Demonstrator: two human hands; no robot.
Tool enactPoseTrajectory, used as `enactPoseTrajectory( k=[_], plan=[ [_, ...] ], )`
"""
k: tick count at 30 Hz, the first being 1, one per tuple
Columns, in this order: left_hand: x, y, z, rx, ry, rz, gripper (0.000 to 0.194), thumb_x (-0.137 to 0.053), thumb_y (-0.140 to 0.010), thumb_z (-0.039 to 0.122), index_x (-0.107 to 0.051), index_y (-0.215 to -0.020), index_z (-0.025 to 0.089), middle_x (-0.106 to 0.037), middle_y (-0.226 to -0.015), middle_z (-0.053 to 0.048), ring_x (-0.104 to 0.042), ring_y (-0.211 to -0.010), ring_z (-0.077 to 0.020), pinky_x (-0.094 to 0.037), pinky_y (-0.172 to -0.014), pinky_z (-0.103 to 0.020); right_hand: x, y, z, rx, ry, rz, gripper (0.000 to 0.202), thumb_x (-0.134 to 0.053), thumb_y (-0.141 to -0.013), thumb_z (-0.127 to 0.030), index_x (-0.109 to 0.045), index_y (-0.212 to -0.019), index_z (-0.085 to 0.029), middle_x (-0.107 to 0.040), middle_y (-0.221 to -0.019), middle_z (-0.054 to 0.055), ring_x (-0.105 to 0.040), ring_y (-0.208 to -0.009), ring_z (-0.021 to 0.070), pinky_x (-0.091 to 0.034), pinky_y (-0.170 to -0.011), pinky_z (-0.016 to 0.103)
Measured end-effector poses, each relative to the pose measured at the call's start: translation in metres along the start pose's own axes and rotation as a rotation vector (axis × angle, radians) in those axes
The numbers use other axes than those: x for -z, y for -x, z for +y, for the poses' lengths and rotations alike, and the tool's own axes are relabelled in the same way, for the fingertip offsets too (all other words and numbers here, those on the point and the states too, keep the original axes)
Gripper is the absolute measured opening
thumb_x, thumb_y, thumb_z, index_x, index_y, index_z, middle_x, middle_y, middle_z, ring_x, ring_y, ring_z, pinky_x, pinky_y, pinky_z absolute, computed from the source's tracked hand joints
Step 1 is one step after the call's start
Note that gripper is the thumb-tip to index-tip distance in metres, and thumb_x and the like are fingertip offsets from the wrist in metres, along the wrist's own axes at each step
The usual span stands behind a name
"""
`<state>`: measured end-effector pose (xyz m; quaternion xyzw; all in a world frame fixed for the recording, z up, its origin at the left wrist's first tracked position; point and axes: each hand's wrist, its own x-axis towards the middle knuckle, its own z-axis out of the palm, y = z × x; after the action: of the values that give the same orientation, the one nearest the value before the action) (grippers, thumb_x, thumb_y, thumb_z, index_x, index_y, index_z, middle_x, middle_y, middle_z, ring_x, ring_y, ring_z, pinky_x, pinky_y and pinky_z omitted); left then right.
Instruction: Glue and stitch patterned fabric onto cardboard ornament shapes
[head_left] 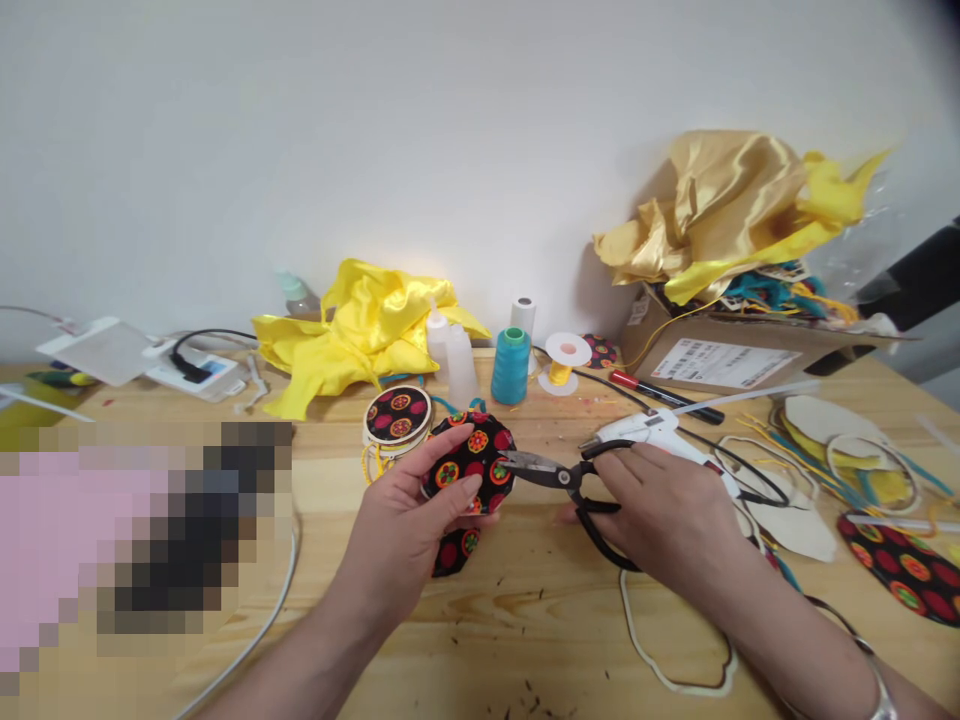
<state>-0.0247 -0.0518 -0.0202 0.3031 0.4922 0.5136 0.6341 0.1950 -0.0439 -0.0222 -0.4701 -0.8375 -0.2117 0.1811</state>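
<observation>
Head view: the left forearm rose from the lower edge, left of centre, toward the middle of the frame, where the left hand pinched a rounded black floral piece. Its thumb lay across the front and its index finger ran along the upper left edge; the narrow gap between them was filled by the piece. Extending from the lower right corner, the right forearm sloped up and leftward, back of the hand uppermost. The right hand, right of centre, had its fingers curled around the black handles of the scissors, whose loops stood apart. The blades pointed left, tips at the piece's right edge. A glue gun lay just behind the right hand.
</observation>
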Motion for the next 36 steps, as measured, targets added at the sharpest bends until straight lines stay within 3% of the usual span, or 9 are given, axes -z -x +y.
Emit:
enactPoseTrajectory(
  k=[15, 21, 24, 30, 36],
  plan=[
    [0.001, -0.002, -0.001, -0.014, -0.033, -0.020, 0.053, -0.073, -0.066, 0.019, -0.057, -0.117, 0.023, -0.070, -0.098, -0.004, -0.068, -0.073, -0.0171, -0.059, -0.059, -0.029, -0.005, 0.003, 0.002, 0.018, 0.041, 0.038, 0.031, -0.058, -0.076, -0.044, -0.056, -0.058, -0.018, -0.059, -0.053, 0.001, -0.056, -0.053, 0.0171, -0.028, -0.051, 0.028],
    [0.002, -0.002, 0.001, -0.030, -0.046, 0.001, 0.053, -0.073, -0.066, 0.019, -0.058, -0.116, 0.024, -0.070, -0.098, -0.003, -0.068, -0.071, -0.0169, -0.059, -0.059, -0.029, -0.005, 0.000, 0.009, -0.218, -0.115, 0.003, 0.035, -0.053, -0.079, -0.046, -0.053, -0.057, -0.018, -0.056, -0.049, -0.001, -0.053, -0.046, 0.0122, -0.027, -0.047, 0.025],
    [0.004, -0.002, 0.000, -0.035, -0.063, -0.006, 0.052, -0.073, -0.066, 0.020, -0.058, -0.116, 0.024, -0.071, -0.098, -0.003, -0.068, -0.069, -0.0170, -0.059, -0.058, -0.030, -0.002, -0.001, 0.009, -0.253, -0.164, -0.035, 0.034, -0.053, -0.078, -0.047, -0.053, -0.060, -0.018, -0.056, -0.051, -0.001, -0.052, -0.046, 0.0119, -0.027, -0.047, 0.024],
    [0.002, 0.000, -0.001, -0.058, -0.129, -0.028, 0.050, -0.071, -0.068, 0.023, -0.058, -0.117, 0.025, -0.072, -0.099, -0.002, -0.068, -0.073, -0.0174, -0.059, -0.063, -0.030, 0.004, -0.001, -0.004, -0.136, -0.171, -0.061, 0.029, -0.059, -0.071, -0.047, -0.059, -0.074, -0.018, -0.062, -0.066, 0.002, -0.058, -0.062, 0.0175, -0.032, -0.053, 0.027],
    [-0.001, 0.003, 0.003, -0.059, -0.215, -0.009, 0.051, -0.073, -0.066, 0.023, -0.060, -0.115, 0.024, -0.073, -0.096, -0.001, -0.068, -0.067, -0.0148, -0.059, -0.061, -0.025, 0.002, -0.002, -0.008, 0.000, -0.053, 0.041, 0.024, -0.058, -0.074, -0.039, -0.058, -0.062, -0.018, -0.060, -0.060, 0.002, -0.054, -0.061, 0.0172, -0.031, -0.057, 0.029]
  ],
)
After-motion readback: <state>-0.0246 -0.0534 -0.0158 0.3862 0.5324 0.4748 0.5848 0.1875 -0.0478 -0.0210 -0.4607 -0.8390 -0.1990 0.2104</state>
